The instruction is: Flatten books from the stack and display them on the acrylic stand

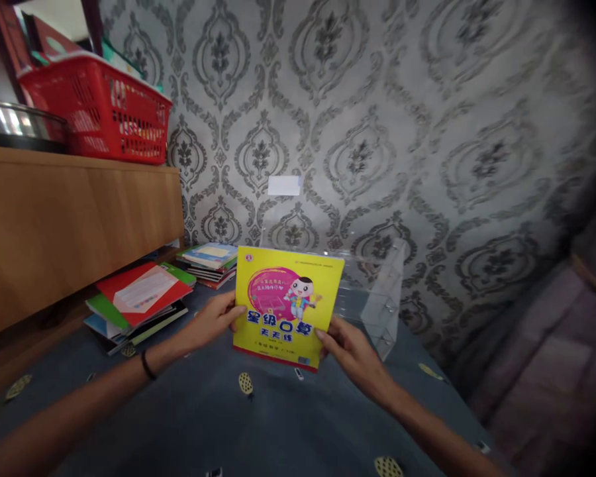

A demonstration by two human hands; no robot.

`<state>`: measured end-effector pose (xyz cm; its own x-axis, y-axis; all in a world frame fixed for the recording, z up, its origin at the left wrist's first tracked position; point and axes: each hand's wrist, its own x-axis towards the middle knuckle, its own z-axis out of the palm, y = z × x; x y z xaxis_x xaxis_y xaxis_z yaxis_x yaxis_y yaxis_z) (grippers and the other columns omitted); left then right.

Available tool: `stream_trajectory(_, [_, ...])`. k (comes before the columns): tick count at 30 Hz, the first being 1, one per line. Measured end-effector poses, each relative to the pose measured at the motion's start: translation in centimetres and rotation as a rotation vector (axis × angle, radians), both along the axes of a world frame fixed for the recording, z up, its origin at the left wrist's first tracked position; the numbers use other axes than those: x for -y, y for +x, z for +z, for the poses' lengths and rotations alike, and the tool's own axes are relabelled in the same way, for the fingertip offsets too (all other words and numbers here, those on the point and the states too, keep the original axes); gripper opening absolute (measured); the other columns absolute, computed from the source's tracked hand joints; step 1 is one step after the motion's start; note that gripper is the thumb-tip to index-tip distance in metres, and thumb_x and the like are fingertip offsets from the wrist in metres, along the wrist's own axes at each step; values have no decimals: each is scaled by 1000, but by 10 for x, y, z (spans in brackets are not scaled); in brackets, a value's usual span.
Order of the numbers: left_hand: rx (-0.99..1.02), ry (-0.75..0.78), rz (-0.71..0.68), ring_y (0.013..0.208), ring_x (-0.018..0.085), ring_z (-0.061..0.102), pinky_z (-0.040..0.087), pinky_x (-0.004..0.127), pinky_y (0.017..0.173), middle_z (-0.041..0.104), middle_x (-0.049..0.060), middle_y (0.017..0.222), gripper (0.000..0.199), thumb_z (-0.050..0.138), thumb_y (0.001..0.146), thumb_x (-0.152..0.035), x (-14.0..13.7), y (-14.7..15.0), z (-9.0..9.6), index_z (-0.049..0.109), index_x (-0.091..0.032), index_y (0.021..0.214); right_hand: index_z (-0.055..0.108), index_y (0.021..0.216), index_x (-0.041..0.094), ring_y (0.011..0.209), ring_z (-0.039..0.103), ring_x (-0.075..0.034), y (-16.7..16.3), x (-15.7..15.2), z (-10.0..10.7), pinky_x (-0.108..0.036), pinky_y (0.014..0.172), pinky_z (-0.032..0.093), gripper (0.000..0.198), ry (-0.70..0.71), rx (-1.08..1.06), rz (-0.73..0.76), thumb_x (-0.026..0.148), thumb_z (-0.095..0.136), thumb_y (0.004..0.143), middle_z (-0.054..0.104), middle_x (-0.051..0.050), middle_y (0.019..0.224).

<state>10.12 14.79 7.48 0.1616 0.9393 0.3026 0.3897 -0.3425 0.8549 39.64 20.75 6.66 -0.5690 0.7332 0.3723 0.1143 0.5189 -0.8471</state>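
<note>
A yellow workbook (283, 265) with a cartoon child and a pink oval on its cover is held up in front of me, cover facing me and slightly tilted. My left hand (219, 313) grips its left edge, thumb on the cover. On the opposite edge, my right hand (350, 344) pinches the lower right side the same way. Behind the workbook stands a clear plastic rack (385, 298), partly hidden by it. A white label (284, 185) shows above the rack.
Two piles lie to the left: a loose pile with a red book (144, 291) on top, and a neater book stack (211, 255) farther back. A wooden cabinet (79, 212) bears a red basket (129, 112) and a metal pot (20, 122). A patterned wall rises behind the dark cloth (189, 424).
</note>
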Motion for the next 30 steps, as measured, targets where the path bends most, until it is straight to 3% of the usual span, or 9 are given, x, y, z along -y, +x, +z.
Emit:
stream_trajectory(3, [-82,80,8,83,21,66,56,28,62,71,11,100,33,56,89,-39,-26,-4,46,67,-13,106,67,108,20,68,72,-23,3,-20,47,-33,53,63,42,77,-25,9,56,68,86,77,-9,91])
stream_trajectory(7, [-111,160,14,85,20,68,56,24,62,73,9,98,25,61,86,-32,-66,-5,129,68,-14,102,67,106,20,72,74,-24,5,-59,121,-33,53,65,39,219,-38,-35,49,77,82,77,-9,94])
stream_trajectory(10, [-107,214,70,88,19,69,58,25,67,73,7,97,23,60,85,-24,-91,3,188,67,-12,103,66,109,18,81,75,-26,4,-90,172,-35,59,67,30,324,-43,-105,38,75,87,76,-10,102])
stream_trajectory(13, [-119,284,139,86,18,70,59,28,71,73,7,98,23,56,86,-18,-108,14,226,66,-10,105,64,111,18,90,75,-30,0,-118,209,-43,68,68,22,384,-77,-179,25,70,91,75,-11,107])
stream_trajectory(15, [-121,326,174,84,18,70,59,30,72,73,9,101,24,54,87,-17,-118,20,237,66,-11,107,63,110,18,93,74,-30,-3,-133,222,-45,69,68,19,414,-96,-239,20,66,92,74,-12,108])
stream_trajectory(18, [-109,366,216,85,20,70,59,31,70,73,10,104,26,53,86,-17,-136,25,237,67,-11,107,62,110,19,95,74,-30,-5,-152,229,-45,71,68,18,440,-83,-279,18,64,92,73,-12,110])
stream_trajectory(23, [-67,363,199,85,22,71,60,32,70,74,9,100,28,59,80,-22,-169,19,222,67,-12,105,61,104,18,80,74,-24,-9,-178,220,-42,68,68,15,435,-46,-348,19,66,90,74,-11,101])
stream_trajectory(30, [-45,337,181,82,18,70,59,25,66,74,6,96,29,60,80,-24,-198,5,209,66,-13,106,58,105,18,88,73,-26,-20,-194,208,-41,71,68,18,379,-72,-301,15,64,89,74,-10,102])
